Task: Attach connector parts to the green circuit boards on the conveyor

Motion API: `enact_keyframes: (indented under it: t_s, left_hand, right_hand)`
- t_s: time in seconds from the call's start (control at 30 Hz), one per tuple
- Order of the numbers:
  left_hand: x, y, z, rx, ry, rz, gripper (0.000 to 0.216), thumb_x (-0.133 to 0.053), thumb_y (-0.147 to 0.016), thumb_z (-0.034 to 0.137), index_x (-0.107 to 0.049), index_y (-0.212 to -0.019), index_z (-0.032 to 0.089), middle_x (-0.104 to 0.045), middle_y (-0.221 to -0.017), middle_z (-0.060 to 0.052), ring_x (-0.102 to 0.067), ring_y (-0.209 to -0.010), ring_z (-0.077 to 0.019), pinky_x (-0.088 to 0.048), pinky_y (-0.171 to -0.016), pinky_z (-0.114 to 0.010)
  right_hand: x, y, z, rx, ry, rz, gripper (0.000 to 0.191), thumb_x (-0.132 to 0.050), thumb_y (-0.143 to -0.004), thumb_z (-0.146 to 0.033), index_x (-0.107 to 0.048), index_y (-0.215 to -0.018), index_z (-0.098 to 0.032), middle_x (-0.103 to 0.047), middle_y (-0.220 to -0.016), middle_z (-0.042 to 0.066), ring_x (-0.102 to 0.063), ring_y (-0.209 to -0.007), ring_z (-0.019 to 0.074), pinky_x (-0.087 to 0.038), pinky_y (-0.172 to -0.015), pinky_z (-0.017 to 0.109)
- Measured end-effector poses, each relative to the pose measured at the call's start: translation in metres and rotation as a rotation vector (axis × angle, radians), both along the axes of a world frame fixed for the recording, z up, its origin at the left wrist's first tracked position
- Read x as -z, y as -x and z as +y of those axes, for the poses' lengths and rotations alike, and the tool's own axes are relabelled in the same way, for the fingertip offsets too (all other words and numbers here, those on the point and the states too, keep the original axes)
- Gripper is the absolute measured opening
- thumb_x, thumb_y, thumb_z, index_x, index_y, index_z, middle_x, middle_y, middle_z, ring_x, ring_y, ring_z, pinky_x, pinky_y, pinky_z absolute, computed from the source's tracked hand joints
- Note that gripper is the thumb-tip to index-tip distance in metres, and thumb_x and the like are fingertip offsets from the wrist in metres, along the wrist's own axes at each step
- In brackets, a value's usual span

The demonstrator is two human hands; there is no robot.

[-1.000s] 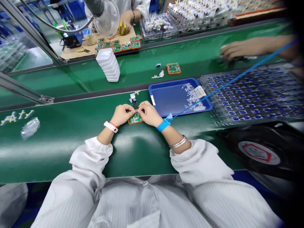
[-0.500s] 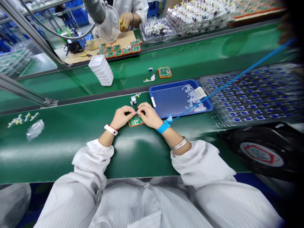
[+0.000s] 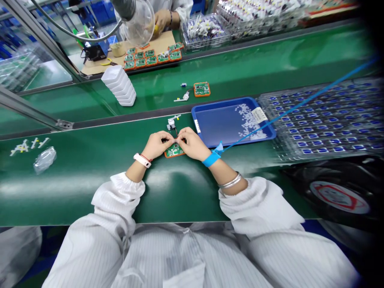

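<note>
A green circuit board [image 3: 174, 151] with an orange edge lies on the green bench under my fingertips. My left hand [image 3: 158, 144] pinches at the board's far edge, thumb and forefinger together. Opposite it, with fingertips nearly meeting the left ones, my right hand [image 3: 192, 143] is also closed in a pinch. What sits between the fingertips is too small to make out. Just beyond, a small white part with a yellow-marked strip [image 3: 172, 123] lies on the bench, and a thin dark wire runs from it toward my fingers.
To the right stands a blue tray [image 3: 216, 124] with small white pieces, beside clear trays of blue parts [image 3: 318, 124]. White stacked cups [image 3: 120, 86] and another orange-edged board [image 3: 202, 89] sit on the far strip. A blue cord [image 3: 300, 104] runs from my right wrist. A co-worker's hand [image 3: 162, 21] is across.
The view has shifted slightly. On the far strip, the cups and the other board have moved left relative to my bench. Both my hands stay pinched at the board.
</note>
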State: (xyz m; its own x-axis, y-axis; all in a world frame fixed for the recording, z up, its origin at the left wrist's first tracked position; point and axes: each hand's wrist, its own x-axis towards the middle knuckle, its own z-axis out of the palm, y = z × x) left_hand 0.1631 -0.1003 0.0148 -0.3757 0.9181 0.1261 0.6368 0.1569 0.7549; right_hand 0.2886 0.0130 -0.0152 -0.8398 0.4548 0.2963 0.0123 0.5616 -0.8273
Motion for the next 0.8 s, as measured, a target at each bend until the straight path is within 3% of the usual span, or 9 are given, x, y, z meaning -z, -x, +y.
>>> enact_keyframes:
  t_s: [0.8]
  left_hand:
    - [-0.010,-0.010,-0.004,0.006,-0.019,0.134,0.011,-0.060,-0.077,0.019,-0.066,-0.068,0.016,-0.069,-0.082,-0.004,-0.063,-0.077,-0.0158,-0.049,-0.073,-0.027]
  right_hand:
    - [-0.006,-0.006,0.000,-0.057,0.043,-0.016,0.014,-0.050,-0.078,-0.015,-0.052,-0.064,-0.018,-0.051,-0.091,0.007,-0.052,-0.092,0.0188,-0.043,-0.085,0.036]
